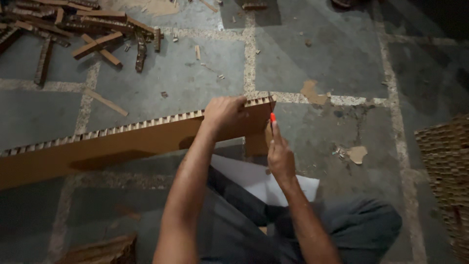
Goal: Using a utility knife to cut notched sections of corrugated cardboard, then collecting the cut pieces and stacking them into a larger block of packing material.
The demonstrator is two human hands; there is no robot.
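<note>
Stone floor below, scraps (97,44) lying well beyond the fingers. Left hand (223,111) clamps down over the board's (122,142) top edge, arm outstretched. Right hand (279,155) pinches an orange-tipped knife (271,110), blade upright at the board's end, just past the fingertips.

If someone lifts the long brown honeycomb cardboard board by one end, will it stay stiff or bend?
The long brown honeycomb cardboard board probably stays fairly stiff: its thick edge shows cell structure. It likely feels light for its size. The left hand steadies it on edge, so it may tip.
</note>
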